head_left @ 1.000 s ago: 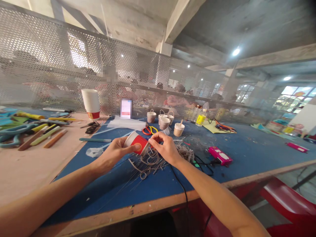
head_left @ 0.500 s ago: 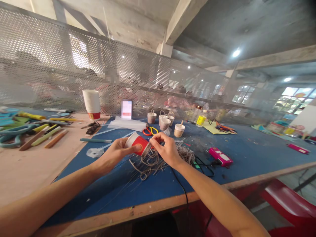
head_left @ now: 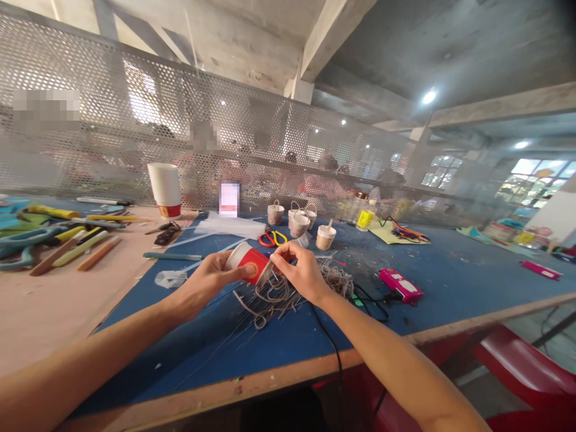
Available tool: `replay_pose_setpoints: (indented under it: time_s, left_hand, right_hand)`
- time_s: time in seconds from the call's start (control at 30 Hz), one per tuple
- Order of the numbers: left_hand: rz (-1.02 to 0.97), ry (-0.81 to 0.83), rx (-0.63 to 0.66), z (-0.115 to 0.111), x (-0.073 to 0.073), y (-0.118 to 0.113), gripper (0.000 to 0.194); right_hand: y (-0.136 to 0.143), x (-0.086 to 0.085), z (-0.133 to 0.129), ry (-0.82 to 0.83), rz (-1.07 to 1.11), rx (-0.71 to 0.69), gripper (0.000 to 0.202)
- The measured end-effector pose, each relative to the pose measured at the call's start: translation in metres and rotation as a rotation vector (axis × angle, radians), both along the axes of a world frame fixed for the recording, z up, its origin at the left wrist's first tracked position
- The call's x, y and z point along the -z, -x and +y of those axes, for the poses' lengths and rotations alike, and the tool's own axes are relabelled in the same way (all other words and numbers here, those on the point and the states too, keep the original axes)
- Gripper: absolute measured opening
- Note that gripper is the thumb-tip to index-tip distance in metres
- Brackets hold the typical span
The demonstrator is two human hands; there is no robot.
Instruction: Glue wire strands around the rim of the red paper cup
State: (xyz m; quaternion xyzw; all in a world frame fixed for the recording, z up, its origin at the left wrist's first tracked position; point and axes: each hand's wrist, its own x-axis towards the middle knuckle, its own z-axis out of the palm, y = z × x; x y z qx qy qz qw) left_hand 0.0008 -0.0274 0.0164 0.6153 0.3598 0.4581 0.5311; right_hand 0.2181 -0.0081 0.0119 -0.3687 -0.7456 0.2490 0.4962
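Fingers: my left hand (head_left: 213, 276) curls round a paper cup (head_left: 261, 259), thumb pressed on its red side; my right hand (head_left: 301, 271) has thumb and fingertips pressed together at its right end, on what I can't tell.
Paper cup: tilted, before me, over tangled twine (head_left: 274, 295).
Stage: small pails (head_left: 299, 226) on the far side, some with loop handles, look further along; mine, with bare red side and no handle visible, seems early on.
Cup stack (head_left: 164, 185): far left, cups nested together.
Stick cup (head_left: 325, 240): right of the pails, stick (head_left: 330, 224) standing inside.
Bottle (head_left: 365, 218): far right of that, contents unclear.
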Motion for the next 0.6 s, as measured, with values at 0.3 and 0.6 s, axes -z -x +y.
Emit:
replay_pose_setpoints:
  time_s: [0.3, 0.6]
  left_hand:
    - [-0.001, -0.002, -0.004, -0.001, 0.002, 0.001, 0.031]
    - [0.028, -0.025, -0.006, 0.0, 0.005, 0.001, 0.035]
  right_hand:
    - [-0.002, 0.002, 0.011, 0.278, 0.142, -0.172, 0.026]
    - [-0.002, 0.008, 0.021, 0.469, 0.229, -0.24, 0.036]
